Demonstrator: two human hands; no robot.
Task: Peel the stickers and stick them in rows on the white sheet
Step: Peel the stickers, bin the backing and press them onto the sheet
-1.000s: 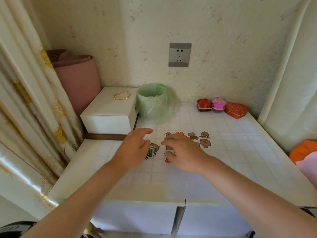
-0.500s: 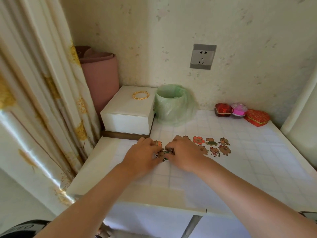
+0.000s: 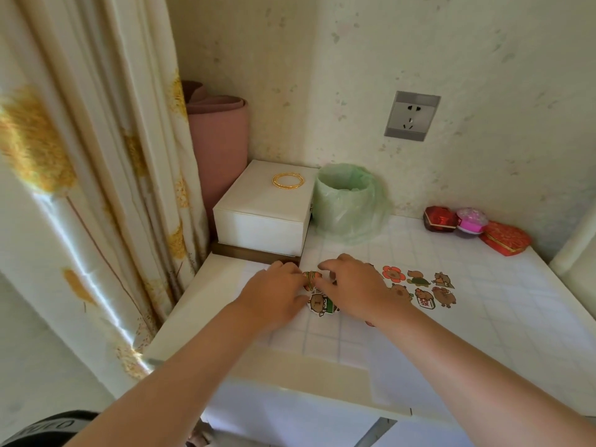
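Observation:
The white gridded sheet covers the tabletop. Several cartoon animal stickers lie on it in two short rows, starting with a red flower sticker. My left hand and my right hand meet fingertip to fingertip just left of those rows. Both pinch a small brown and green sticker between them. A larger animal sticker lies flat on the sheet right below the fingers. My right hand hides the left ends of the rows.
A white box with gold bangles on top stands at the back left, beside a bin lined with a green bag. Small red and pink gift boxes sit against the wall at the right. A curtain hangs at the left.
My hands have come together: the left, which was open over the loose stickers, now pinches one with the right. The view has swung left and closer.

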